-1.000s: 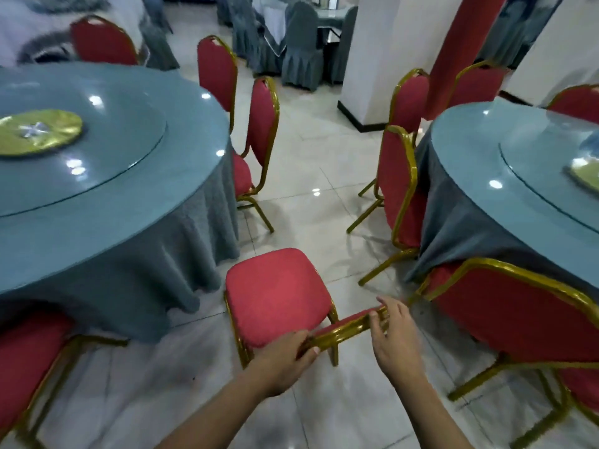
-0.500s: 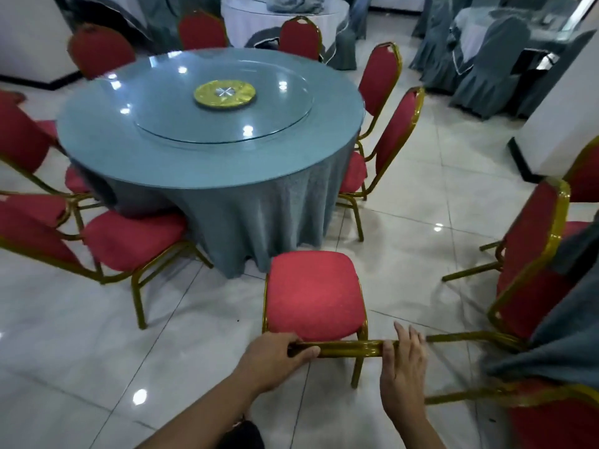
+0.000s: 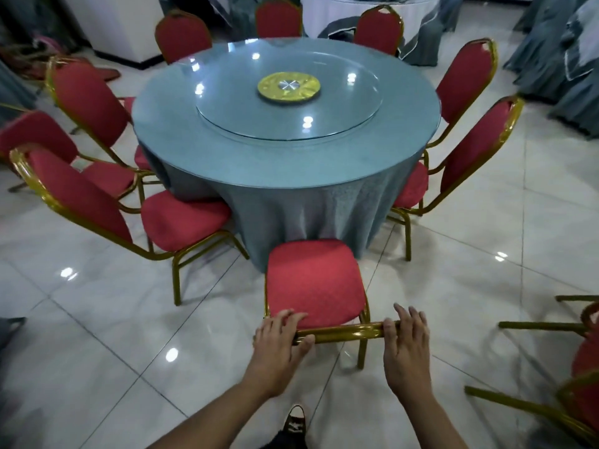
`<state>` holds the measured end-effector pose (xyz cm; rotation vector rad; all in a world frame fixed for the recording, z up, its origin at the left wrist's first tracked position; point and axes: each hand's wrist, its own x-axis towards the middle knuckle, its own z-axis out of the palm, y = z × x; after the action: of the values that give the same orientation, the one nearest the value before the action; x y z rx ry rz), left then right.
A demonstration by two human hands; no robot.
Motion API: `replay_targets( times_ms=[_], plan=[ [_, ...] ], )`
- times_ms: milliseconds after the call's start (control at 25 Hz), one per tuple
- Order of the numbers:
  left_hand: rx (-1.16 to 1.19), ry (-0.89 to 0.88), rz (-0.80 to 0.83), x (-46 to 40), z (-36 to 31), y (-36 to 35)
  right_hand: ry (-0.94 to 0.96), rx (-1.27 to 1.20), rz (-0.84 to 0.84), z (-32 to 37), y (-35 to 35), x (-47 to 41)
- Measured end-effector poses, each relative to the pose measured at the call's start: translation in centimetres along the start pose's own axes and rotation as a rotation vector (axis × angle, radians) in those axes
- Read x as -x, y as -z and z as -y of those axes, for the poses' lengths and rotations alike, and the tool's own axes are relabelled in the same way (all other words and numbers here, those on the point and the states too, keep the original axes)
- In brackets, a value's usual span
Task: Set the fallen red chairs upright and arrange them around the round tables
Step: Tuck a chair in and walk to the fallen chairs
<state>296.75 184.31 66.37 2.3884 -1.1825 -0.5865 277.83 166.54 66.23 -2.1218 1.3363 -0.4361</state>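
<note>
Two bare hands meet the gold top rail of a red-cushioned, gold-framed chair (image 3: 316, 281) in the head view. The left hand (image 3: 278, 343) makes a grip clamped on the rail's left end, fingers over the top, thumb underneath. The right hand (image 3: 406, 345) lies on the rail's right end with fingers spread apart, not visibly closed round it. Both forearms reach forward, wrists level. The rail's long axis runs left to right between the hands. The chair stands upright, its seat pointing away from the grip toward the round surface draped in grey-blue cloth (image 3: 285, 147), just short of the hanging cloth, so a straight push forward looks likely to seat it.
</note>
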Motion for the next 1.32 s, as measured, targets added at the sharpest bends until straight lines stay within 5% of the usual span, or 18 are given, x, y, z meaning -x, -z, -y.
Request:
replay_targets(
  times_ms=[440, 680, 1320],
  plan=[
    [0.044, 0.094, -0.097, -15.6, -0.7, 3.3, 0.145, 0.473, 0.238, 2.8, -0.2, -16.4],
    [0.068, 0.231, -0.181, -21.1, -2.3, 3.7, 0.080, 0.096, 0.251, 2.9, -0.6, -22.8],
    [-0.070, 0.455, -0.157, -18.4, -8.6, 1.7, 0.239, 0.217, 0.470, -0.9, 3.2, -25.6]
  ],
)
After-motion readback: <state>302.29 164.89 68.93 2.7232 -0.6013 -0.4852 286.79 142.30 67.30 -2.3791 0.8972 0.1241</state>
